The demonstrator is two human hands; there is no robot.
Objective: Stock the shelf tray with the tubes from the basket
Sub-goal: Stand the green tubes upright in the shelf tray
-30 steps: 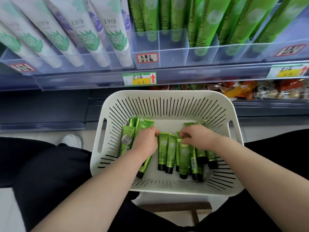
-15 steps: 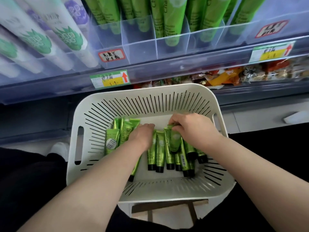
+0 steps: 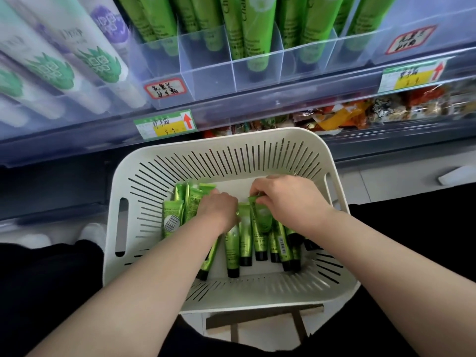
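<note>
Tubes (image 3: 244,235) | glossy green, black caps | lying in basket (image 3: 231,161)

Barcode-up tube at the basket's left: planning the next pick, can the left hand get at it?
Probably yes: the barcode-up tube lies uncovered close to the left hand, and the basket is open on top.

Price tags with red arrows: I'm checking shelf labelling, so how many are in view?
2. One price tag is on the shelf rail just above the basket's far-left corner; the other price tag is further right along the rail. More may lie outside the view.
</note>
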